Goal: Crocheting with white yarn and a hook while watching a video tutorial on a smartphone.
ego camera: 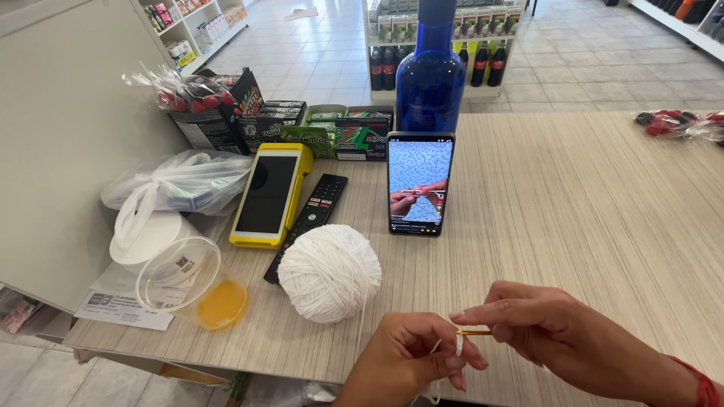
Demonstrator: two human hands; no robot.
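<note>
left hand (411,360) grip pinching white yarn (458,343) | right hand (550,332) grip closed on gold hook (473,332) | green packets (332,136) behind

1. Yarn ball (329,273), near centre: plain white; same white loop on hook.
2. Crochet hook (473,331): gold/yellow metal.
3. Bottle (431,79), far centre: deep cobalt blue, glossy.
4. Card terminal (271,194), left: yellow body, black screen.
5. Remote (307,223): black w/ small red & white buttons.
6. Counter (573,211): beige w/ fine streaked grain.
7. Plastic cup (188,283), near left: clear, orange liquid.
8. Wristband (705,388), near right: red.
</note>
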